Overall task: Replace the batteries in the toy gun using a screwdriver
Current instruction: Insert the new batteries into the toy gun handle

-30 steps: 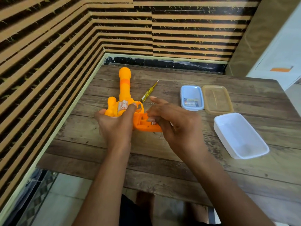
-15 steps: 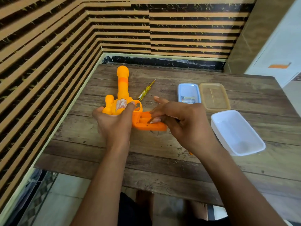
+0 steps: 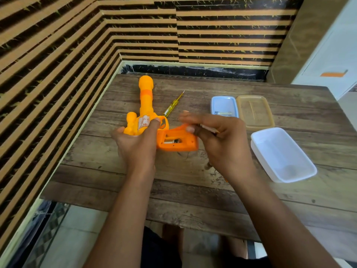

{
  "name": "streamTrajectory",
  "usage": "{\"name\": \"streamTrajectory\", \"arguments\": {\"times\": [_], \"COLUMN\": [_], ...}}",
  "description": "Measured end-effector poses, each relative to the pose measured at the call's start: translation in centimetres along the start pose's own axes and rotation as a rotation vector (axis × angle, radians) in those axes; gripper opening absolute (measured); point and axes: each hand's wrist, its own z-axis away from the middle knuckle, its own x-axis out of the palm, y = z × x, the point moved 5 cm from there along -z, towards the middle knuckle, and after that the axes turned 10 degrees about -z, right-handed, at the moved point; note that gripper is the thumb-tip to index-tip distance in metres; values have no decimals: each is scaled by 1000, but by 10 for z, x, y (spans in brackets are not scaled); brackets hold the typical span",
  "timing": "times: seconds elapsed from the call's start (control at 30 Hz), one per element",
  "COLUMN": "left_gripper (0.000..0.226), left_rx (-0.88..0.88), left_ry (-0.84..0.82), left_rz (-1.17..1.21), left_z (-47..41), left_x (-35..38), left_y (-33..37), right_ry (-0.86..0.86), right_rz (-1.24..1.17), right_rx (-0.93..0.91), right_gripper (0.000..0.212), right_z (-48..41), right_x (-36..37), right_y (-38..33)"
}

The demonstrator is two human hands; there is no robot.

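One orange toy gun (image 3: pixel 146 105) is laid flat on the desk (image 3: pixel 193 190), left of centre, barrel pointed at the far wall. The battery compartment (image 3: pixel 180 136) in its grip is uncovered; one battery (image 3: pixel 170 141) is seen inside. The gun's body is gripped by the left hand (image 3: pixel 137 147), index finger laid across the sticker. The right hand (image 3: pixel 222 142) is held just beside the grip, fingers curled round a thin pale item (image 3: pixel 208 129), too blurred to be identified. The two hands are kept apart. One yellow screwdriver (image 3: pixel 172 106) is lying beside the barrel. Three trays are noted on the right: one blue (image 3: pixel 224 102) with small blurred contents, one tan (image 3: pixel 255 111), one white (image 3: pixel 282 153).
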Motion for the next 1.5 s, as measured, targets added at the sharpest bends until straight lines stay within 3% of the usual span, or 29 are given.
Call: {"name": "streamTrajectory", "arguments": {"times": [0.1, 0.33, 1.03, 1.1, 1.27, 1.5], "left_gripper": [101, 100, 101, 100, 103, 101], "left_rx": [-4, 97, 40, 39, 46, 65], "left_ry": [17, 180, 160, 156, 159, 156], "left_rz": [-30, -128, -73, -73, -73, -79], "left_z": [0, 7, -2, -2, 0, 0], "left_x": [1, 4, 5, 4, 3, 6], "left_y": [-3, -2, -10, -10, -9, -9], "right_ry": [216, 422, 507, 387, -174, -509], "right_rz": [29, 205, 230, 235, 544, 777], "right_rx": [16, -8, -27, 17, 235, 557], "right_gripper": [25, 13, 25, 27, 31, 40], "right_z": [5, 16, 13, 9, 14, 28], "right_x": [9, 20, 9, -5, -34, -52], "right_y": [11, 48, 19, 8, 5, 14]}}
